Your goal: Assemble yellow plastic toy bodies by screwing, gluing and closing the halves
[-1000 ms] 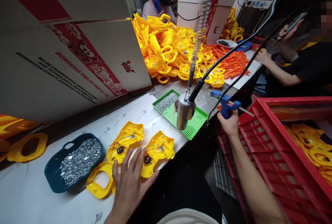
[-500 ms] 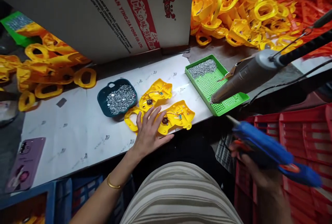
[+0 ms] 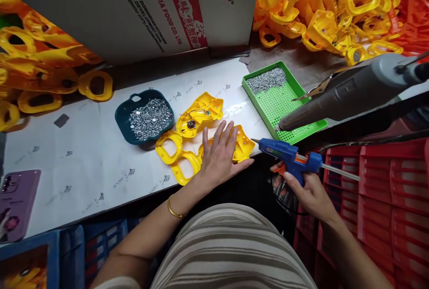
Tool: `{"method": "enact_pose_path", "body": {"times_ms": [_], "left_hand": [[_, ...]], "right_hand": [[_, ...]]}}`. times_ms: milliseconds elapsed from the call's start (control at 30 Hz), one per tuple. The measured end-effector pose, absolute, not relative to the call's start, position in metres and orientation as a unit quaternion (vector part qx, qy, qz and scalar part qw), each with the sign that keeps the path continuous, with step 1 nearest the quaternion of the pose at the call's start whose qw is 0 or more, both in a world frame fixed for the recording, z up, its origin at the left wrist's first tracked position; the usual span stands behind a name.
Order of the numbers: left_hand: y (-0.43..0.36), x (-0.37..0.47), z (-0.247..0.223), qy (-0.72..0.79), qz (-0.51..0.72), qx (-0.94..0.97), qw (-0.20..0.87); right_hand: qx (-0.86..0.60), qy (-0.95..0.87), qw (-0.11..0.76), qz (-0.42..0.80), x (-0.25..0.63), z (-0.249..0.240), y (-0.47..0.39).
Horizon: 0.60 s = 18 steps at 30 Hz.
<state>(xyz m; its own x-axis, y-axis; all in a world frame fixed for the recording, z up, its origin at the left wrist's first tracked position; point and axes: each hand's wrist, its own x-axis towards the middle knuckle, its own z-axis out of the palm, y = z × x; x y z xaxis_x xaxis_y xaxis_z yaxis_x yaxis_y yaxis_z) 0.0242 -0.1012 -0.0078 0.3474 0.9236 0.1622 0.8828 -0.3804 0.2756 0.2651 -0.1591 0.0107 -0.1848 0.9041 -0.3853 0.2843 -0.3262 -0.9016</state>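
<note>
My left hand point(image 3: 217, 159) lies with fingers spread over the nearer yellow shell point(image 3: 246, 144), covering its middle. Behind it, a second yellow shell point(image 3: 200, 115) lies open side up, with thin wires and a small round dark part inside. Both shells have ring-shaped handles pointing left. My right hand point(image 3: 304, 190) is wrapped round the grip of a blue glue gun point(image 3: 284, 152), near the orange trigger. The gun's nozzle points left, close to the right end of the nearer shell. A clear glue stick sticks out of its back.
A dark teal bowl point(image 3: 145, 117) of small metal parts is left of the shells. A green tray point(image 3: 284, 101) with screws and a grey electric screwdriver point(image 3: 335, 97) are right. Beyond stand a carton point(image 3: 134, 12) and yellow part piles point(image 3: 321, 16); a purple phone point(image 3: 20, 204) lies left.
My right hand has brought the glue gun up and left, to the nearer shell. My left hand has shifted right, further over that shell. The camera view has also shifted.
</note>
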Motion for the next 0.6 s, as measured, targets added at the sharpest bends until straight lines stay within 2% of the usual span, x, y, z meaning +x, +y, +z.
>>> {"method": "enact_pose_path", "body": {"times_ms": [367, 600], "left_hand": [[-0.104, 0.025, -0.009, 0.558, 0.145, 0.811, 0.096], [-0.104, 0.026, -0.009, 0.560, 0.141, 0.810, 0.100]], "right_hand": [[-0.589, -0.526, 0.216, 0.574, 0.264, 0.014, -0.153], [-0.621, -0.569, 0.173, 0.511, 0.264, 0.020, -0.150]]}}
